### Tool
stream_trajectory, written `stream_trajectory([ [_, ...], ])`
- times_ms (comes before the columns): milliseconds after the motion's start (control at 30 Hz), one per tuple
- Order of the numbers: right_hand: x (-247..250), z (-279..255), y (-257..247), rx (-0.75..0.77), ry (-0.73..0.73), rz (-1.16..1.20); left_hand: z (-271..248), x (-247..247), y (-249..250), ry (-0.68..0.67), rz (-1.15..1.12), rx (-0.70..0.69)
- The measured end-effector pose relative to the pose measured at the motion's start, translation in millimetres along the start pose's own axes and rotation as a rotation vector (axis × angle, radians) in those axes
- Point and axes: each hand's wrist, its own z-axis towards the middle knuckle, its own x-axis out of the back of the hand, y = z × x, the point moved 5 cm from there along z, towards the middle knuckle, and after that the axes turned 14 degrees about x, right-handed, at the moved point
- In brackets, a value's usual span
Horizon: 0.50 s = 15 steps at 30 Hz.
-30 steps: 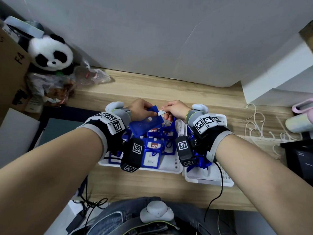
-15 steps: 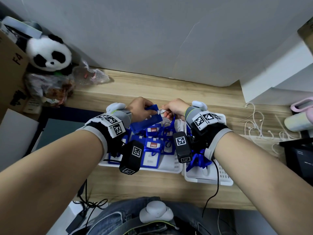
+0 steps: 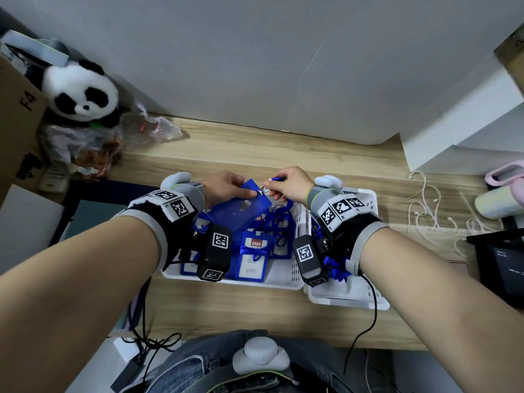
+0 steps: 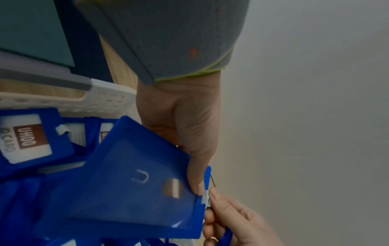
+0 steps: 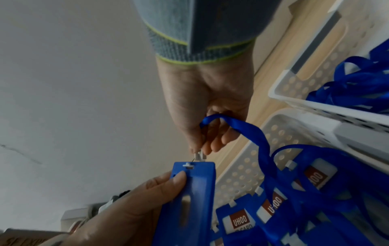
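Observed: the left hand [image 3: 226, 187] grasps a blue badge holder [image 3: 238, 211] by its top corner, thumb pressed on the back face just beside the slot [image 5: 188, 165]. The right hand [image 3: 289, 184] has its fingers [image 5: 212, 144] pinched on the metal clip [image 5: 199, 156] of a lanyard strap [image 5: 248, 131], which loops over that hand and trails down into the white basket [image 3: 255, 282]. The holder is held in the air above this basket, over the other badge holders [image 3: 252, 259] lying in it.

Change noted: half a second ago the holder showed nearly edge-on to the head camera; its broad back face is now turned upward again. Both hands sit almost where they were a second ago, above the far end of the basket on the desk [image 3: 255, 154]. The clip stays at the holder's top edge throughout.

Assessment: the work is at the attaching step and has not advanced visibly. The clip touches the edge at the slot, but whether its hook has passed through cannot be told. The turning of the holder appears to be an alignment adjustment.

Also present: a second basket [image 3: 354, 302] with loose blue lanyards, to the right.
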Motion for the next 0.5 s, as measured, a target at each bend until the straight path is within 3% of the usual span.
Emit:
stream_trajectory([
  [233, -3.2, 1.1, -3.5, -0.017, -0.035, -0.123, -1.1, -2.7, -7.9, -0.058, -0.075, 0.029],
  [500, -10.3, 0.4, -8.4, -0.141, -0.226, -0.122, -2.5, -2.8, -10.8, -0.030, -0.033, 0.038],
])
